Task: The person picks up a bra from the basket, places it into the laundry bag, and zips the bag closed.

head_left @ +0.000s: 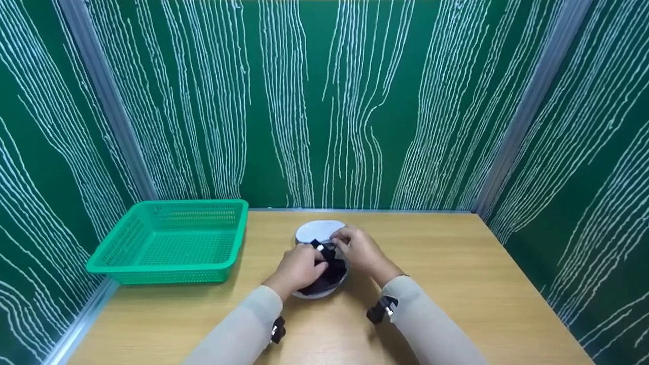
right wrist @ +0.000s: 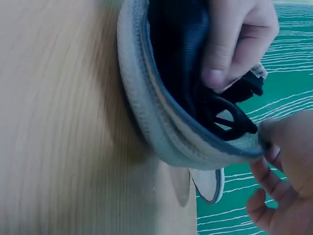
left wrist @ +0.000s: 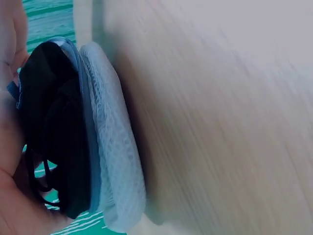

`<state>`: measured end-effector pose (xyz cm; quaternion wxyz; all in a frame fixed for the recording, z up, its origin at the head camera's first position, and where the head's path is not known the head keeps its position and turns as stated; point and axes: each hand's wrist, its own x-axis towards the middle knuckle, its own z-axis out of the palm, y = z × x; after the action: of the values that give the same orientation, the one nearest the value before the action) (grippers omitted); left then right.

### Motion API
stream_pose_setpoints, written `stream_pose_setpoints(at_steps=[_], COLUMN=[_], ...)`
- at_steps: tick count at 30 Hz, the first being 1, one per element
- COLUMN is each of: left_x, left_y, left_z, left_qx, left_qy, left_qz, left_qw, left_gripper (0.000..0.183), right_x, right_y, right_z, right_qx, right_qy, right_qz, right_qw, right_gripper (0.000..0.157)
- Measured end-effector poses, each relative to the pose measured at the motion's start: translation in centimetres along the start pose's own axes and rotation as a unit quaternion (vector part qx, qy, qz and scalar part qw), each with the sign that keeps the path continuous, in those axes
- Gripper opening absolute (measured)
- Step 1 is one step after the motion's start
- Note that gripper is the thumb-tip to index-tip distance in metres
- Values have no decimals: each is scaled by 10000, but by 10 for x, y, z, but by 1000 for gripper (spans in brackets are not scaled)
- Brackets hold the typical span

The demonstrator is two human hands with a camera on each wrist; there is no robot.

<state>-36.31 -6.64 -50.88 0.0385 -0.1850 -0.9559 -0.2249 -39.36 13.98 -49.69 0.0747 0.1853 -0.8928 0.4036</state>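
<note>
One white case [head_left: 317,231], open on your tabletop [head_left: 436,284], black fabric [left wrist: 61,122] inside. Your left hand [head_left: 296,267] grasps the fabric; your right hand [head_left: 364,251], fingers pinching the rim [right wrist: 206,136]. Mesh wall [left wrist: 117,147]: wrist views only.

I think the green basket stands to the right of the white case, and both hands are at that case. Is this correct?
The side is wrong: the head view shows the green basket to the left of the white case. The rest holds.
</note>
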Motion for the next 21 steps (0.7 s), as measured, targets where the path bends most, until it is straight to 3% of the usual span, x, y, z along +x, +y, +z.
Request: stream_pose_setpoints(at_steps=[3, 7, 11, 14, 17, 21], left_x=[-2, -4, -6, -5, -5, -8], left_y=[-3, -8, -15, -23, -31, -39], left_z=[-5, -13, -20, -24, -28, -30], left_qx=[-24, -259, -557, -668, -739, -876], left_qy=[299, 744, 1432, 1720, 1618, 908], left_qz=[95, 189, 301, 28, -584, -1437], left_qw=[9995, 9967, 9877, 9828, 9823, 9815], left_gripper=[23, 24, 20, 15, 11, 26], right_x=[-2, -3, -4, -4, -6, -9], right_y=[-2, -3, -8, -14, -20, -26], right_z=[2, 5, 8, 12, 16, 22], right_qx=[-86, -722, -1421, -1587, -1578, -1679], right_qy=[-80, 59, 104, -107, -490, -1078], right_qz=[-241, -969, -1898, -2518, -2805, -2668], right_qw=[9996, 9927, 9714, 9546, 9455, 9429], right_gripper=[17, 26, 32, 28, 26, 38])
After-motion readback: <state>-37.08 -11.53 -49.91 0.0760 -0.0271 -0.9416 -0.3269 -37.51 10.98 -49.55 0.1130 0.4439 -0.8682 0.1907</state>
